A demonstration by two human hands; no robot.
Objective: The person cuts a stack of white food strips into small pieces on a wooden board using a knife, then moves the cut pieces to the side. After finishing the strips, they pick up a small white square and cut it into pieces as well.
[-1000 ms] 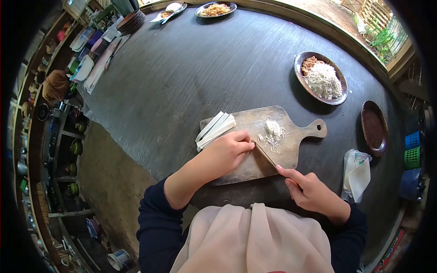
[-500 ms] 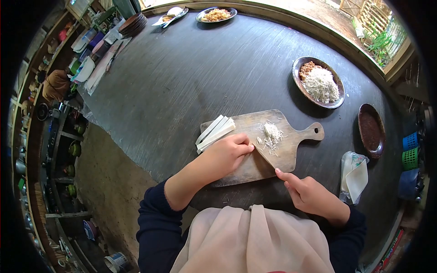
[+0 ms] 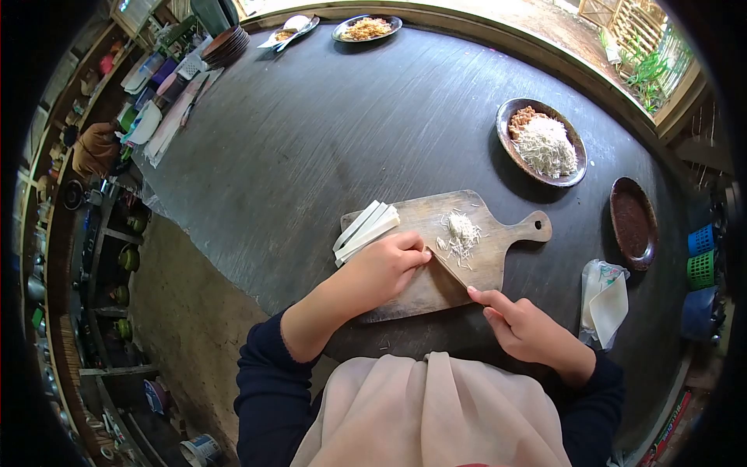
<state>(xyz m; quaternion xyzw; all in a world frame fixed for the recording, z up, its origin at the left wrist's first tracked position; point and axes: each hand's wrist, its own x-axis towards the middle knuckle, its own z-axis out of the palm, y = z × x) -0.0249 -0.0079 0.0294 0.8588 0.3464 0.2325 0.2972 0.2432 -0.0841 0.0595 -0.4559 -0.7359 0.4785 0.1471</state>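
Observation:
A wooden cutting board [image 3: 420, 300] with a handle lies on the dark table. White sticks [image 3: 366, 229] are piled on its left end, and fine white shreds [image 3: 462, 232] form a small heap right of the middle. My right hand [image 3: 525, 327] grips a knife [image 3: 449, 268], its blade slanting up and left over the board. My left hand [image 3: 389, 268] is closed beside the blade's tip, its fingers pressed together at the blade; what they hold is too small and hidden to name.
Beyond the board sits a brown bowl [image 3: 502, 128] of white shreds and reddish food. An empty oval dish [image 3: 634, 222] and a plastic packet [image 3: 605, 300] lie at the right. Two plates of food [image 3: 367, 37] [image 3: 289, 33] stand at the far edge.
The knife has tilted slightly at the board, with both hands staying close to where they were. The whole view has shifted very slightly.

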